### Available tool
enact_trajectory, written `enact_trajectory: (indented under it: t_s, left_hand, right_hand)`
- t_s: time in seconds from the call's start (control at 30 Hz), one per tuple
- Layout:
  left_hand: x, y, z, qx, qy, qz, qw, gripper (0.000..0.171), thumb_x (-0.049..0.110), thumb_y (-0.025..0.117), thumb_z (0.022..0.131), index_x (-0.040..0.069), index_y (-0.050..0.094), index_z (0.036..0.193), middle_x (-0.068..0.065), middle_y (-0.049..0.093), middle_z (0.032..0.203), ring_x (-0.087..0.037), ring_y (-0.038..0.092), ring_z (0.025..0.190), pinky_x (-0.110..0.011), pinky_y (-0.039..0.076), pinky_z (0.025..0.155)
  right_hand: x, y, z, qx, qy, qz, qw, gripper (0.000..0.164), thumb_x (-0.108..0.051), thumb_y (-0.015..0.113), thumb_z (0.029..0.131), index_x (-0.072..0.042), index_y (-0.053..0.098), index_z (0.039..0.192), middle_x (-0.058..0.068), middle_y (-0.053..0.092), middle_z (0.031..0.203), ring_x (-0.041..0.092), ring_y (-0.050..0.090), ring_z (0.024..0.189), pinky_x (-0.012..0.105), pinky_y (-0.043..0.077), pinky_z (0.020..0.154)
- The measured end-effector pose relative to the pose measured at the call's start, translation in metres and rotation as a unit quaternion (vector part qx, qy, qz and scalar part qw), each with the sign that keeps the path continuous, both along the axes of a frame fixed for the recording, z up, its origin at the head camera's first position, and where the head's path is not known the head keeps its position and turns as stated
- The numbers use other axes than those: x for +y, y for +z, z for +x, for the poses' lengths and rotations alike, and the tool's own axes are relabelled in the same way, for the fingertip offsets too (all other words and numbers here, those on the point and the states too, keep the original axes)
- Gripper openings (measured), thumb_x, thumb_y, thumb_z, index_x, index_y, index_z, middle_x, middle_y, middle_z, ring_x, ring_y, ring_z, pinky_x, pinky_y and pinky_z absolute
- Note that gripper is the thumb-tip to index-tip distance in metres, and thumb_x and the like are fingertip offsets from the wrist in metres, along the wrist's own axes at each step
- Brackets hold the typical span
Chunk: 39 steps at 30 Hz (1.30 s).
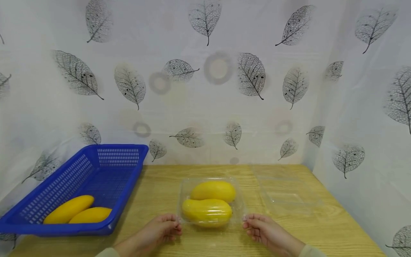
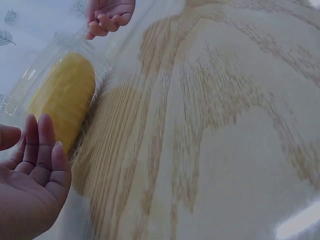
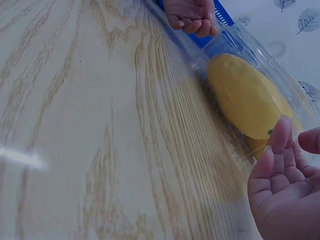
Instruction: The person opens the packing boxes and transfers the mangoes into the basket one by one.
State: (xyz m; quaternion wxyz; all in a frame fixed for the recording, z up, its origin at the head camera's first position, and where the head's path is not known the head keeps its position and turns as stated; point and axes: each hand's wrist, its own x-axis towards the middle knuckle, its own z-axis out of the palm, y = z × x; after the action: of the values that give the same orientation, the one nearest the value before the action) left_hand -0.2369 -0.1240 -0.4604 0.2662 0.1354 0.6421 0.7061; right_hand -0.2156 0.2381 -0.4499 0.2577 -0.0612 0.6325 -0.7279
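Note:
Two yellow mangoes, the rear one (image 1: 213,190) and the front one (image 1: 207,211), lie side by side in a clear plastic container (image 1: 239,201) on the table. My left hand (image 1: 160,228) pinches the container's front left corner between thumb and fingers. At the front right corner, my right hand (image 1: 264,230) pinches the rim in the same way. Through the clear side, a mango (image 2: 70,95) shows beyond the left fingers in the left wrist view. In the right wrist view, a mango (image 3: 242,97) lies just past the right fingers.
A blue plastic basket (image 1: 136,178) stands at the left with two more mangoes, one (image 1: 69,210) beside another (image 1: 93,215), at its near end. Another clear plastic container (image 1: 285,198) lies on the right of the wooden table (image 1: 212,246). A leaf-patterned curtain (image 1: 218,107) hangs behind.

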Motion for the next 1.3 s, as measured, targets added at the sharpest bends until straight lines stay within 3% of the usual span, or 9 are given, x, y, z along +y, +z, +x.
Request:
enact_trajectory:
  t_s: [0.9, 1.3]
  left_hand:
    - [0.0006, 0.0015, -0.0008, -0.011, 0.016, -0.013, 0.9997, 0.015, 0.018, 0.047, 0.096, 0.007, 0.057, 0.093, 0.000, 0.059, 0.086, -0.012, 0.061, 0.082, -0.025, 0.048, 0.069]
    - [0.0003, 0.0036, -0.0003, -0.016, 0.019, -0.006, 0.9997, 0.019, 0.017, 0.048, 0.096, 0.001, 0.057, 0.102, 0.000, 0.059, 0.087, -0.013, 0.061, 0.083, -0.025, 0.048, 0.070]
  right_hand:
    - [-0.0030, -0.0042, 0.0015, 0.016, 0.034, -0.033, 0.999, 0.021, -0.021, 0.042, 0.100, -0.005, 0.049, 0.113, -0.002, 0.058, 0.096, 0.006, 0.056, 0.082, 0.021, 0.046, 0.073]
    - [-0.0042, -0.0033, 0.0025, 0.010, 0.058, -0.040, 0.997, 0.013, -0.017, 0.040, 0.100, -0.008, 0.046, 0.107, -0.002, 0.057, 0.095, 0.006, 0.055, 0.082, 0.021, 0.045, 0.073]
